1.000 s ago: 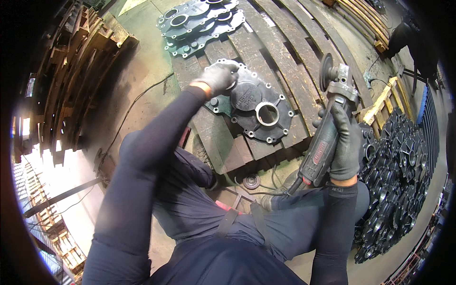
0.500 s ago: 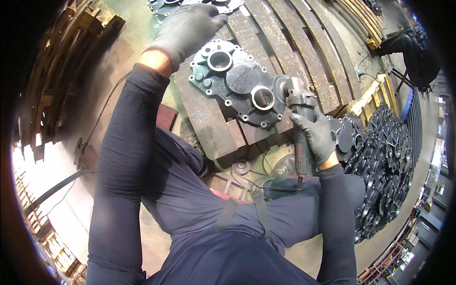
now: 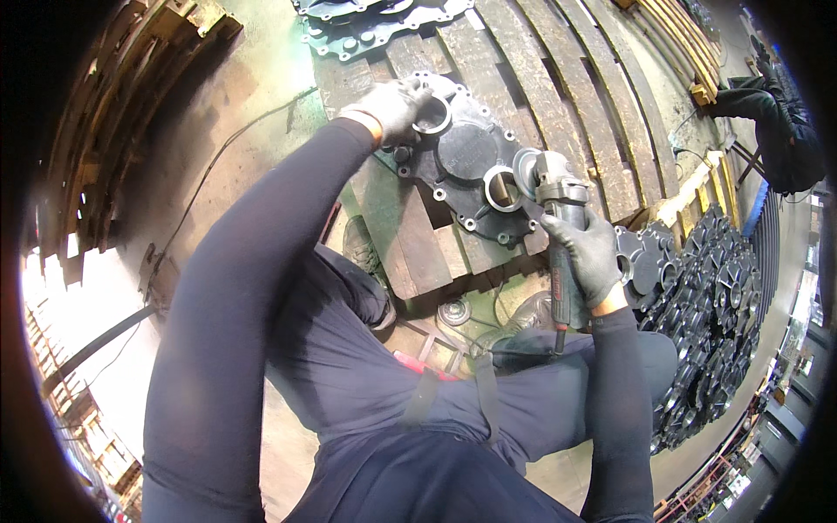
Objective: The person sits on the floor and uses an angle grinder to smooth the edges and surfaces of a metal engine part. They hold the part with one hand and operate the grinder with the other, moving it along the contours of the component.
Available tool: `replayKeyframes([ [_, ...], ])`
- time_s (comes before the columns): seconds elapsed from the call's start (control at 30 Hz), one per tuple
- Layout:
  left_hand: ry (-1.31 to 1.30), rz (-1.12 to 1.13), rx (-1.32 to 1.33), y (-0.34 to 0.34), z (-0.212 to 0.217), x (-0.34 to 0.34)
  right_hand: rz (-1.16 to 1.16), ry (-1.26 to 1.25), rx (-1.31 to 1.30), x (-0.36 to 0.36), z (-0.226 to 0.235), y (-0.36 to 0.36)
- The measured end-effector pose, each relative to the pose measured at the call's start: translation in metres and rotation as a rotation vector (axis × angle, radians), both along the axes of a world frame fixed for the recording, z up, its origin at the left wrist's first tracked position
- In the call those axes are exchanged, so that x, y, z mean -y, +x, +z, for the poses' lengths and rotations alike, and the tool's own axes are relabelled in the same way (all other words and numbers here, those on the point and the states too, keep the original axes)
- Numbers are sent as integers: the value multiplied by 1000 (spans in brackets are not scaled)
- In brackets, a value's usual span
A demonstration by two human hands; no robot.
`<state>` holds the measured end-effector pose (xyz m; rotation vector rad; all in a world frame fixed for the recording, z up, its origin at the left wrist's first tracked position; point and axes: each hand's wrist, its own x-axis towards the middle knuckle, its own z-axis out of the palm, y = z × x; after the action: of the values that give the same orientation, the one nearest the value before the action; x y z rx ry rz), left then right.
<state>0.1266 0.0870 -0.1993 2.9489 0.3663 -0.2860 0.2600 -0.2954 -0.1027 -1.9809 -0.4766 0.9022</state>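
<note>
I see a dark metal cover lying on a wooden pallet, between 12 and 1 o'clock from the centre of view. The gloved left hand, near 12, curls its fingers against the cover's upper ring, hiding part of it; I cannot tell whether they grip. At 3 o'clock, the gloved right hand is wrapped around an angle grinder. Its wheel overlaps the cover's right edge in my view, beside the lower ring; I cannot tell whether they touch. A heap of similar castings crowds the right knee between 3 and 4. More covers sit at 12, stacked pallets at 10, a co-worker's dark-clothed leg at 2. Close in at 5, a loose disc lies near a shoe.
</note>
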Motion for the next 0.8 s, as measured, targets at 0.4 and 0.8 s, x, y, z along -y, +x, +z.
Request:
replayKeyframes([
  [0.4, -26, -28, 88, 14, -59, 16, -136, 91, -83, 15, 15, 18],
  [0.8, 10, 546, -39, -82, -42, 162, -76, 132, -70, 60, 25, 15],
])
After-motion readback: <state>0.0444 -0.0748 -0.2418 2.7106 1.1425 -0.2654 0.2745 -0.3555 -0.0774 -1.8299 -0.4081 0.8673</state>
